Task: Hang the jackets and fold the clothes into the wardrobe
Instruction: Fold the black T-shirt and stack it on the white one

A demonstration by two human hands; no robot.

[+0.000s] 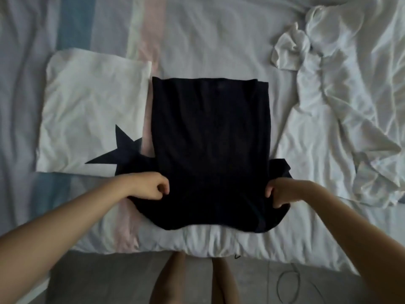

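A dark top (210, 139) lies flat on the bed (219, 40), stretching away from the hands, with its sides folded in so it forms a long panel. The left hand (151, 186) is curled tight on the top's near left edge, and the right hand (279, 193) is clamped on the near right edge, fingers pinching the cloth. The hands are apart, one at each side of the panel, and the near hem sags in a curve between them toward the bed's edge. Just beyond the left hand, touching the top's left side, lies a white shirt (87, 106) folded flat, with a dark star (122, 154) print on its near corner. Beyond the right hand and further right, a crumpled white garment (328, 117) sprawls over the sheet. Below the hands, the person's bare legs (192, 281) stand on the floor (98, 277).
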